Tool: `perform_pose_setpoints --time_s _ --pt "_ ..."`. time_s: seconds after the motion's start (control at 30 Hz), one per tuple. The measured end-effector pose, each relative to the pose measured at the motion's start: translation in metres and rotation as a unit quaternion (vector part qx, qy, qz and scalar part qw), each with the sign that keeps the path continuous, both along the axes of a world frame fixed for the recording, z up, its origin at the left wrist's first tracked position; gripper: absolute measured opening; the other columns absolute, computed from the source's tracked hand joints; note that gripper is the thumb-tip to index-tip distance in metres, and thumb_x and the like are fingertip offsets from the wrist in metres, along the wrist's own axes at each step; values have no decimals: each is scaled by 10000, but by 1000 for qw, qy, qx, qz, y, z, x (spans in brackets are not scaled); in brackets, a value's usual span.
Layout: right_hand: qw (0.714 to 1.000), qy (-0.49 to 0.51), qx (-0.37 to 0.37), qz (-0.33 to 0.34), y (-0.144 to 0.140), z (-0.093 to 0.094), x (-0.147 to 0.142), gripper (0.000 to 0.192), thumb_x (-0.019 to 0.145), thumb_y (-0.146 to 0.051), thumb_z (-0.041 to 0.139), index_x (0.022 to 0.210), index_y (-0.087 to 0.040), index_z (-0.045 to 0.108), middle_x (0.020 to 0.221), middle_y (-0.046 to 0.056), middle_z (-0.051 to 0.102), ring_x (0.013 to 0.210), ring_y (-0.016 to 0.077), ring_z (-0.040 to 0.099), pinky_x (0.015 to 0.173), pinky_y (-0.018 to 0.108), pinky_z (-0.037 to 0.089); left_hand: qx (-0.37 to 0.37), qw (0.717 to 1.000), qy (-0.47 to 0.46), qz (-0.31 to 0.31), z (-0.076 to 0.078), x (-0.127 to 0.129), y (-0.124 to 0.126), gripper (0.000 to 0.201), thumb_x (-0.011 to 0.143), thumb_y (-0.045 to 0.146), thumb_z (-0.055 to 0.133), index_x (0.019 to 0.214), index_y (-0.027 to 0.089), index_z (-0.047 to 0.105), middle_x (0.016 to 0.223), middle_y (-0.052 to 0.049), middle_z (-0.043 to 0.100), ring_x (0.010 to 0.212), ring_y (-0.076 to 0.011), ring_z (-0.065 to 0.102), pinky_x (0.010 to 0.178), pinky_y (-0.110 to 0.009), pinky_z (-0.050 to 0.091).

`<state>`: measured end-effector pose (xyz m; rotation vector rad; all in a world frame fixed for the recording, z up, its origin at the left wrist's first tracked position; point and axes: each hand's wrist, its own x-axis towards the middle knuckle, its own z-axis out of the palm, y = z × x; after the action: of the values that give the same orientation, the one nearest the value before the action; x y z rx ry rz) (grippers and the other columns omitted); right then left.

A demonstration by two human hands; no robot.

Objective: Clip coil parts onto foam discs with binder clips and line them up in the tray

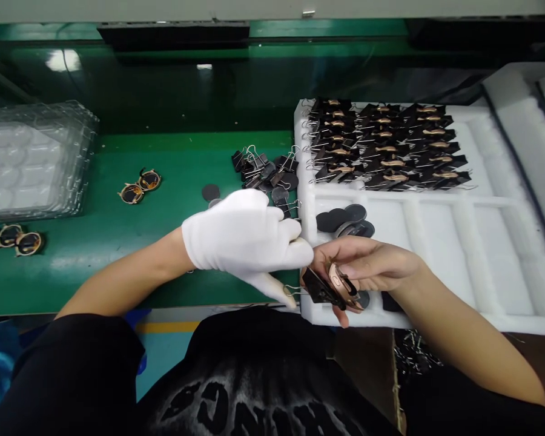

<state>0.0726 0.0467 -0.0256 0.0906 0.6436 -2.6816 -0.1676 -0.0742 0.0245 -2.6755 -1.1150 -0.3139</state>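
My left hand [245, 239], in a white glove, pinches the wire handle of a black binder clip [318, 289]. The clip is clamped on a small copper-coloured part [340, 283], which my bare right hand [367, 266] holds between thumb and fingers. Both hands meet over the near left corner of a white foam tray [440, 218]. The tray's far rows hold several clipped copper parts [386, 145]. Dark round discs [345, 219] lie in a nearer slot.
A pile of loose binder clips [266, 169] and dark discs [211, 192] lies on the green belt [131, 242]. Round copper-rimmed parts [140, 186] and more [9, 239] sit at the left. Clear blister trays [31, 160] are stacked far left. Another foam tray [527, 121] is at right.
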Motion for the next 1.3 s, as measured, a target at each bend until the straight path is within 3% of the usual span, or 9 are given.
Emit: perform_pose_setpoints --time_s 0.23,0.3,0.4,0.47,0.57,0.67,0.77,0.97,1.3 --pt "999 4 -5 37 -7 -7 -6 163 1033 -178 636 1134 -62 689 967 92 739 743 137 764 758 290 680 29 998 9 -63 -1 8 -4 505 1047 502 397 668 203 546 504 -5 473 430 -157 475 490 -329 188" --pt "999 4 11 39 -5 -2 -4 167 1036 -208 642 1128 -76 687 969 84 737 743 139 766 768 309 683 8 998 9 -54 -2 9 -5 414 1005 366 446 631 202 514 487 -6 477 414 -150 457 488 -328 181" --pt "993 -9 120 3 8 18 4 166 1028 -245 665 1132 -119 690 1041 91 732 728 141 753 754 337 683 7 1000 -18 16 -3 7 -6 451 947 476 457 583 209 469 448 -3 447 392 -144 420 491 -311 152" --pt "965 -23 250 -70 17 35 10 154 1011 -272 696 1111 -157 714 1146 107 718 770 146 738 743 319 668 23 994 -62 90 -3 4 -5 513 887 610 447 554 221 428 409 13 377 372 -134 371 492 -300 133" --pt "888 -26 372 -271 19 50 8 159 938 -336 799 1000 -196 759 1075 63 704 856 143 688 750 252 634 2 973 -161 166 -2 1 -1 496 828 590 528 537 227 359 390 52 287 377 -108 322 476 -294 166" --pt "828 -50 350 -435 6 45 -7 213 850 -356 886 958 -242 742 946 2 682 860 124 661 746 218 623 -87 947 -251 182 -1 1 4 488 858 482 603 558 219 323 423 73 330 411 -79 332 458 -269 226" --pt "795 -59 343 -497 -8 35 -22 245 830 -370 902 936 -262 709 970 -14 707 872 130 682 782 272 644 -141 925 -306 175 -1 3 8 460 893 399 623 590 216 329 458 87 364 429 -61 313 443 -245 233" --pt "741 -68 400 -535 -20 27 -28 288 827 -418 900 963 -267 696 981 -2 746 924 161 711 807 309 639 -163 909 -343 172 -6 6 9 430 919 326 619 609 203 349 495 101 314 476 -54 260 460 -219 245" --pt "749 -80 394 -526 -28 19 -33 278 832 -435 891 943 -243 723 960 14 743 857 146 683 875 324 615 -187 894 -373 167 -17 12 8 424 944 334 620 605 192 409 488 92 387 466 -47 305 465 -207 269"
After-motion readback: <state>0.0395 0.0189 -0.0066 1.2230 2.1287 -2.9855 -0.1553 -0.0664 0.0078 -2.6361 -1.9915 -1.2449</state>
